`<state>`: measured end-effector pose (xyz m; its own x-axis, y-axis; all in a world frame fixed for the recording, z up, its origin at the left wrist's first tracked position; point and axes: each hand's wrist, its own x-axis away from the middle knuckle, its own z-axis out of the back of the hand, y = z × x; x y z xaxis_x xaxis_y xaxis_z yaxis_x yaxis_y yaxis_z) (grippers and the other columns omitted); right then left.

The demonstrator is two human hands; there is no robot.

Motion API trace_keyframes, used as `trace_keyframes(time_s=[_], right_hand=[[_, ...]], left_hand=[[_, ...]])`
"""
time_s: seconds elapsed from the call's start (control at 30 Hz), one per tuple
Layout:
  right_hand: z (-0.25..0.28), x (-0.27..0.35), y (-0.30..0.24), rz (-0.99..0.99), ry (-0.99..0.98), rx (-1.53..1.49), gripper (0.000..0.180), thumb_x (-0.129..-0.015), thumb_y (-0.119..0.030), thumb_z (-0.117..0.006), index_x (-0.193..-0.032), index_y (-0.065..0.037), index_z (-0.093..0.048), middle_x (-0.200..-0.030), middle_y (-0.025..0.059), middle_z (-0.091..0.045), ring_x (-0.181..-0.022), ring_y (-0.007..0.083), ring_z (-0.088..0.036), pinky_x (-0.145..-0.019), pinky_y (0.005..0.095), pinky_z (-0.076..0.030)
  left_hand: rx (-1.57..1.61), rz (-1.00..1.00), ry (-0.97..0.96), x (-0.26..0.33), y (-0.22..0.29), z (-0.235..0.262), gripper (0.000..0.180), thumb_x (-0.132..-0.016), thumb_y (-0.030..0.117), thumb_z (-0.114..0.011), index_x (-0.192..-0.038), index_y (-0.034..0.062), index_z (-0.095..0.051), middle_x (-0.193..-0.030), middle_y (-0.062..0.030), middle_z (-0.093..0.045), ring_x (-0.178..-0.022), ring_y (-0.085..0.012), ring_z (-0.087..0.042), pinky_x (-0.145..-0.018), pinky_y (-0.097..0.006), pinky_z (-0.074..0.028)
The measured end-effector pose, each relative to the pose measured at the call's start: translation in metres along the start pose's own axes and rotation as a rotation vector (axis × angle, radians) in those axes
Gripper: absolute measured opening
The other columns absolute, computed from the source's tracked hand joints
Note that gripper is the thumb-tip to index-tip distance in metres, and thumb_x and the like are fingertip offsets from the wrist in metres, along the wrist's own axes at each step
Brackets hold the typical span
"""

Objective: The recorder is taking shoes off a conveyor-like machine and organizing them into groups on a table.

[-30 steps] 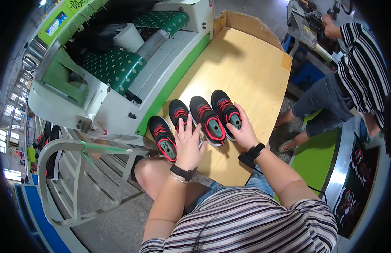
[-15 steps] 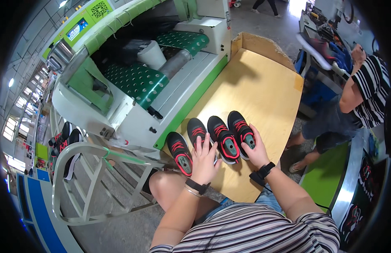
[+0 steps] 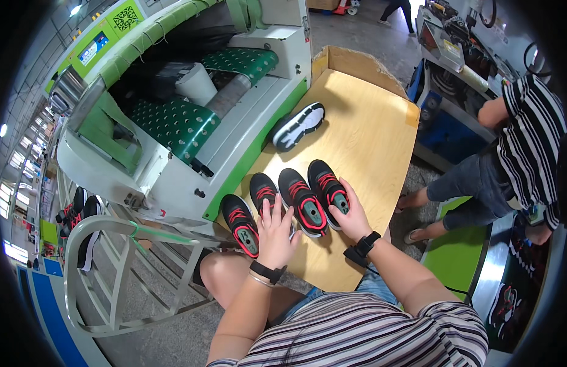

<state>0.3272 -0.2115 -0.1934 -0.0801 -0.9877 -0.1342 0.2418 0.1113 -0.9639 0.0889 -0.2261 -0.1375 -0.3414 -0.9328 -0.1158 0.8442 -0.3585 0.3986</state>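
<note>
Several black sneakers with red laces stand in a row on a tan wooden table, toes pointing away from me. My left hand [image 3: 276, 235] lies with fingers outstretched over the second sneaker from the left [image 3: 262, 186], partly hiding it. Around the heel of the rightmost sneaker [image 3: 324, 178] my right hand [image 3: 353, 217] is closed, thumb at the collar. Between my hands sits another sneaker [image 3: 297, 192], and the leftmost sneaker [image 3: 236, 215] is beside my left hand. Farther off, one more sneaker [image 3: 298, 127] rests tipped over, its white and black sole showing.
A white and green machine with a green dotted belt [image 3: 173, 125] borders the table [image 3: 363, 128] on the left. Cardboard [image 3: 357, 61] edges its far end. A metal rack [image 3: 121, 269] stands at lower left. A co-worker in a striped shirt [image 3: 531, 131] is at right.
A tipped-over sneaker now lies on the table by the machine, where none was before. My hands stay at the same sneakers. The co-worker has shifted, and the whole view has moved slightly.
</note>
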Motion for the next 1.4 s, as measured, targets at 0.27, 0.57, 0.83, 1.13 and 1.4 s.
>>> trace_keyframes(time_s=[0.27,0.57,0.83,1.13,1.4], right_hand=[[0.000,0.000,-0.003,0.007,0.006,0.000,0.078,-0.089,-0.003,-0.069,-0.157,-0.003,-0.031,-0.151,0.0175,-0.046,-0.138,0.0255,-0.049,-0.116,0.0356,-0.037],[0.001,-0.002,-0.005,0.037,0.012,0.007,0.068,-0.094,-0.014,-0.070,-0.152,-0.002,-0.036,-0.142,0.0179,-0.053,-0.130,0.0250,-0.053,-0.112,0.0353,-0.040],[0.051,-0.137,-0.047,0.343,-0.212,0.808,0.060,-0.091,-0.031,-0.074,-0.139,-0.003,-0.054,-0.149,0.0225,-0.050,-0.139,0.0406,-0.046,-0.116,0.0461,-0.037],[-0.006,-0.236,-0.009,0.270,-0.184,1.504,0.049,-0.066,-0.035,-0.091,-0.106,-0.013,-0.071,-0.110,0.0048,-0.061,-0.114,0.0262,-0.059,-0.099,0.0478,-0.043],[0.144,-0.191,0.009,0.523,-0.014,1.388,0.045,-0.082,-0.024,-0.076,-0.125,-0.019,-0.063,-0.114,0.0062,-0.062,-0.116,0.0274,-0.058,-0.105,0.0551,-0.037]], left_hand=[[0.007,0.014,-0.014,0.000,-0.001,-0.001,0.067,-0.081,0.021,-0.080,-0.142,0.0089,-0.056,-0.168,-0.0183,-0.022,-0.153,-0.0481,-0.016,-0.117,-0.065,-0.026],[0.005,0.027,-0.027,-0.001,0.000,-0.001,0.066,-0.082,0.022,-0.080,-0.142,0.0087,-0.057,-0.168,-0.0185,-0.022,-0.153,-0.0483,-0.016,-0.116,-0.065,-0.026],[-0.013,0.006,-0.003,-0.001,0.002,0.000,0.066,-0.080,0.021,-0.079,-0.140,0.0062,-0.057,-0.167,-0.0181,-0.023,-0.153,-0.0464,-0.019,-0.113,-0.067,-0.029],[-0.039,0.002,0.003,-0.002,0.003,-0.001,0.063,-0.080,0.020,-0.079,-0.139,0.0118,-0.058,-0.165,-0.0171,-0.027,-0.152,-0.0454,-0.023,-0.112,-0.065,-0.033],[0.025,0.044,-0.018,-0.003,0.003,0.002,0.062,-0.081,0.020,-0.077,-0.139,0.0095,-0.057,-0.167,-0.0157,-0.024,-0.153,-0.0453,-0.018,-0.114,-0.066,-0.030]])
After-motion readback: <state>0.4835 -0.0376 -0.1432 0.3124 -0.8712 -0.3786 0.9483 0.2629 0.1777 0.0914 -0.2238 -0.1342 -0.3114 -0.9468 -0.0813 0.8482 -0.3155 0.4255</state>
